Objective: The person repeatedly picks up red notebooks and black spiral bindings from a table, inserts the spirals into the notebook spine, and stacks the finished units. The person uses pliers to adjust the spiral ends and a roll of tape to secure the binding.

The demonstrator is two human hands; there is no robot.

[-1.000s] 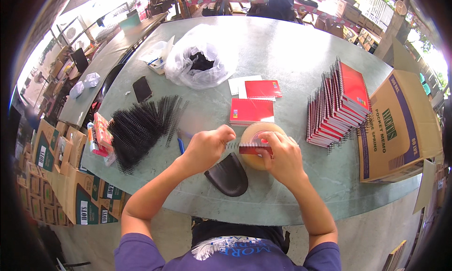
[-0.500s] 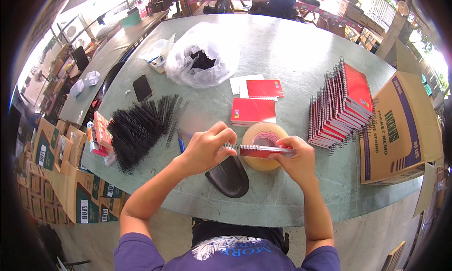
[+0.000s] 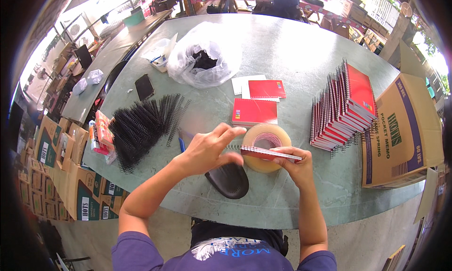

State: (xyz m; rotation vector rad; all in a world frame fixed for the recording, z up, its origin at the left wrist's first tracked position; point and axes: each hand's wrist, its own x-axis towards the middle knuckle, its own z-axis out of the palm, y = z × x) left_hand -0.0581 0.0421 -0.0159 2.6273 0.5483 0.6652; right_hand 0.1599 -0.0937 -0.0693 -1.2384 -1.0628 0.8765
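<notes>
My right hand (image 3: 297, 166) grips a small red spiral notebook (image 3: 273, 153), held edge-on above a roll of clear tape (image 3: 256, 165). A black wire coil (image 3: 233, 147) sticks out from the notebook's left end. Around that coil my left hand (image 3: 205, 148) has its thumb and fingers apart, close to the wire. Below the left hand lies a black, rounded, dished piece (image 3: 230, 184). Several loose black coils (image 3: 141, 129) are heaped at the left. Beyond the tape sit a stack of red covers or pads (image 3: 255, 111) and a red card (image 3: 266, 88) on white sheets.
Bound red notebooks (image 3: 343, 106) stand piled at the right, beside an open cardboard box (image 3: 395, 134). A plastic bag (image 3: 181, 73) with black contents, a plastic tub (image 3: 160, 61) and a dark phone-like slab (image 3: 144, 87) lie farther back. The table (image 3: 301, 200) has a curved near edge.
My left thumb and fingers have parted from a pinch at the coil. The notebook has tilted, its right end lower and more of its face showing.
</notes>
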